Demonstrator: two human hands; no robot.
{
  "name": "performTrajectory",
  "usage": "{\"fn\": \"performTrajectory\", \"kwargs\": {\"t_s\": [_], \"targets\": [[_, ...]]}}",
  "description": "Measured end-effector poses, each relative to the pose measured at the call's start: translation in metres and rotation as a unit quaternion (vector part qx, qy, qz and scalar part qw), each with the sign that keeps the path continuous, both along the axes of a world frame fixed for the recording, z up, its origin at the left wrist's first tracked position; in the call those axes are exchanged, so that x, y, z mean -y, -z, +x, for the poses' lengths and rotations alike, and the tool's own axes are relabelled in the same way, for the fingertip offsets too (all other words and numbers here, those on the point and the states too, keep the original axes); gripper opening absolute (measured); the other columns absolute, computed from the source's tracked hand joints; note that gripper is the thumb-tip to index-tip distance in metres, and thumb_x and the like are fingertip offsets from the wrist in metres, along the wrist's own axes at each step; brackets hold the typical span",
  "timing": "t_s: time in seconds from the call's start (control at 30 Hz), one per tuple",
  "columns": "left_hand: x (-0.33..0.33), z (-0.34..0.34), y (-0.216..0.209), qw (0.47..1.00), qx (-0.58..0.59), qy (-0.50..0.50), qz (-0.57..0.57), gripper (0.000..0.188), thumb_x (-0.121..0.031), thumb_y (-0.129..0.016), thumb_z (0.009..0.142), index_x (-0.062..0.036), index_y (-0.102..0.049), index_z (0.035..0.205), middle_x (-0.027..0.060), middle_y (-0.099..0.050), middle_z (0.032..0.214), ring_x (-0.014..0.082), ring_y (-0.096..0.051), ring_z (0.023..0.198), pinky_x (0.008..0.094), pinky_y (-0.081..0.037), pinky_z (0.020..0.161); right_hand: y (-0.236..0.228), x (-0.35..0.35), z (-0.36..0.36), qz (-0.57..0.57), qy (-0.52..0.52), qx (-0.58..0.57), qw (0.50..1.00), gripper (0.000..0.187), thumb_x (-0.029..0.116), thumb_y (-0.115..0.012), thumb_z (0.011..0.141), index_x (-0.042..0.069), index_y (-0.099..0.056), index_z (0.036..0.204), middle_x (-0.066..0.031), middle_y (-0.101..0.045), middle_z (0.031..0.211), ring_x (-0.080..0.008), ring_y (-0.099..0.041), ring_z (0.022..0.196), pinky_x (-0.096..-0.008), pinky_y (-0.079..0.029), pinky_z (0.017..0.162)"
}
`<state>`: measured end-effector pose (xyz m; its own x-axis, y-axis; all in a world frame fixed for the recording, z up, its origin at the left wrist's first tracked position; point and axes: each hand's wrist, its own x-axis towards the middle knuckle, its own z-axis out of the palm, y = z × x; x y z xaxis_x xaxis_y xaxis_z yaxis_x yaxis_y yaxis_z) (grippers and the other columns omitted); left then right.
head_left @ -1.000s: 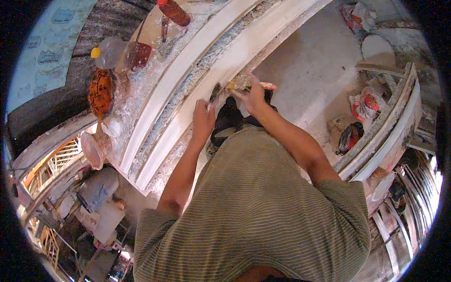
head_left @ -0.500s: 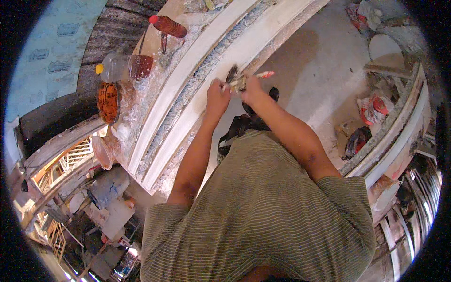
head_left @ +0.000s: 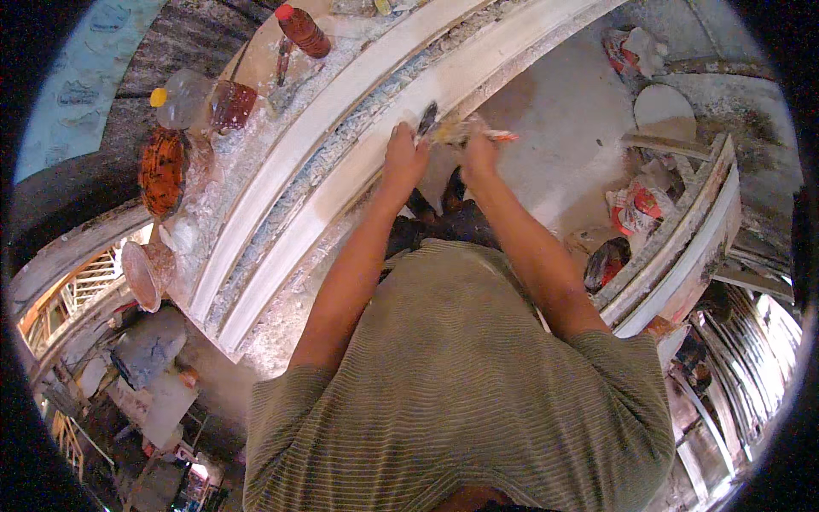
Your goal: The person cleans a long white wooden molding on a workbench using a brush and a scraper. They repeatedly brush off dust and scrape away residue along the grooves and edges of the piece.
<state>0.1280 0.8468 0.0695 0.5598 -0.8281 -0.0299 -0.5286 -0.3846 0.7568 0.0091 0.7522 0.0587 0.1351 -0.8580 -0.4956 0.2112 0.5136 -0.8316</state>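
Over the near edge of a long, curved white moulding (head_left: 341, 183), my left hand (head_left: 406, 162) is closed on a small tool with a dark, flat blade (head_left: 428, 118). Just to its right, my right hand (head_left: 480, 156) grips what looks like a paintbrush (head_left: 450, 131), blurred by motion. Its pale yellowish head points toward the dark blade, and a red-tipped handle end sticks out past my right fingers. I cannot tell whether the two tools touch. A damp-looking beige patch shows on the moulding beside the blade.
Left on the dusty table are a red-capped bottle (head_left: 303, 32), a yellow-capped bottle (head_left: 183, 100), an orange-and-black container (head_left: 162, 173) and a pinkish bowl (head_left: 143, 275). Right, a wooden frame (head_left: 678, 230) stands near a red-and-white bag (head_left: 638, 207) and a pale round disc (head_left: 664, 112).
The view has shifted, with the bottles and moulding ends now further left. My hands are a little further apart, the right hand having moved rightward with the brush.
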Motion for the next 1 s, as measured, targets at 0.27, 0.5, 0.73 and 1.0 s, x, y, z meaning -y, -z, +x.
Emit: {"fn": "performTrajectory", "kwargs": {"t_s": [0.27, 0.5, 0.73, 1.0], "targets": [[-0.020, 0.007, -0.008, 0.995, -0.041, 0.011, 0.087, 0.025, -0.013, -0.063, 0.084, 0.0033, -0.051, 0.098, 0.0268, -0.056, 0.099, 0.0472, -0.055, 0.097, 0.0500, -0.044, 0.083, 0.037, 0.005, 0.011, 0.031, 0.082, -0.034, 0.996, 0.041, 0.023, -0.054, 0.095, 0.005, -0.053, 0.132, -0.0108, -0.057, 0.120, -0.0221, -0.059, 0.104, -0.0360, -0.052, 0.085], [0.012, 0.010, -0.001, 0.998, -0.010, 0.041, 0.040, 0.030, -0.022, -0.065, 0.084, 0.0028, -0.055, 0.099, 0.0274, -0.061, 0.095, 0.0446, -0.060, 0.092, 0.0483, -0.048, 0.078, 0.058, 0.052, 0.000, 0.109, 0.065, -0.103, 0.987, 0.045, 0.030, -0.061, 0.091, 0.001, -0.057, 0.124, -0.0107, -0.062, 0.114, -0.0229, -0.061, 0.101, -0.0393, -0.052, 0.085], [0.066, -0.012, -0.011, 0.999, -0.028, 0.023, 0.004, 0.026, -0.019, -0.064, 0.083, 0.0034, -0.052, 0.089, 0.0278, -0.059, 0.092, 0.0458, -0.058, 0.089, 0.0490, -0.046, 0.076, -0.002, 0.072, -0.001, 0.191, 0.069, 0.065, 0.977, 0.044, 0.029, -0.065, 0.087, 0.001, -0.058, 0.120, -0.0112, -0.062, 0.112, -0.0241, -0.064, 0.094, -0.0420, -0.054, 0.079], [0.076, -0.020, -0.024, 0.992, -0.033, -0.011, 0.120, 0.023, -0.017, -0.064, 0.082, 0.0022, -0.053, 0.089, 0.0250, -0.057, 0.084, 0.0445, -0.058, 0.084, 0.0490, -0.046, 0.075, 0.019, 0.139, -0.013, 0.289, 0.063, 0.032, 0.955, 0.041, 0.031, -0.066, 0.085, 0.000, -0.059, 0.111, -0.0133, -0.062, 0.109, -0.0288, -0.065, 0.090, -0.0513, -0.056, 0.071]]}}
